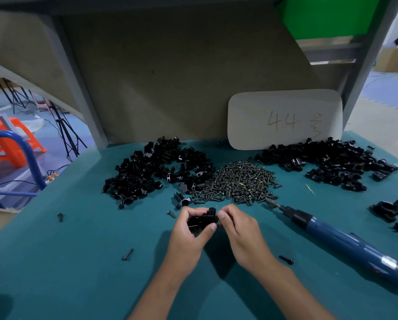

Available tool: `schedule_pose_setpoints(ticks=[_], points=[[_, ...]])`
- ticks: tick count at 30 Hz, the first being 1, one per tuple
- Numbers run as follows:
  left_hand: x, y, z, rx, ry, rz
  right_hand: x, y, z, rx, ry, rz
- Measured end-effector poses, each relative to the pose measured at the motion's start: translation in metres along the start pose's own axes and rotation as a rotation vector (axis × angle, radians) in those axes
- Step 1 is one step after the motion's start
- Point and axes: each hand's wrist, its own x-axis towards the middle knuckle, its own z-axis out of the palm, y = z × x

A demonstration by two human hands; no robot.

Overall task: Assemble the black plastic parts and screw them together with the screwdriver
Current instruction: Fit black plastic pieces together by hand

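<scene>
Both hands hold a small black plastic assembly [202, 220] just above the tabletop [78, 262].

The left hand [188, 229] curls its grip around the body; the right hand [237, 229] pinches at its edge. The piece looks light, stiff and smooth, likely best held by its flat sides. The screwdriver [345, 239] lies idle to the right.

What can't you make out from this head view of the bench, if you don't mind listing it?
- Black plastic parts: largely covered by the fingers of the left hand and right hand; how they join is hidden.
- Whether the right hand pinches a screw: too small to tell.
- Screwdriver: rear end cut off by the right edge.
- Card: the mark after "44" is illegible.
</scene>
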Motion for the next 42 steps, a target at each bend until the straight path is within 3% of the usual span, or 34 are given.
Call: schedule_pose_setpoints(ticks=[3, 9, 16, 26, 37, 42], points=[[0.0022, 0.0001, -0.0011, -0.018, 0.032, -0.01, 0.0006, 0.0, -0.0035, 0.074, -0.036, -0.003], [0.0025, 0.0027, -0.0005, -0.03, 0.035, 0.001, 0.0022, -0.0007, -0.0054, 0.024, 0.069, -0.089], [0.0003, 0.0024, 0.0004, -0.028, -0.016, 0.012, 0.0018, -0.0019, -0.0007, -0.08, 0.025, -0.121], [0.0014, 0.0027, -0.0011, -0.035, 0.025, -0.038, 0.0012, -0.0033, -0.0051, 0.061, -0.029, -0.04], [-0.0015, 0.0066, 0.0014, -0.032, -0.045, 0.035, 0.0043, -0.0009, -0.0063, -0.062, 0.023, -0.096], [0.0001, 0.004, 0.0027, -0.015, -0.021, 0.011, 0.0003, -0.0019, -0.005, -0.008, 0.008, 0.006]])
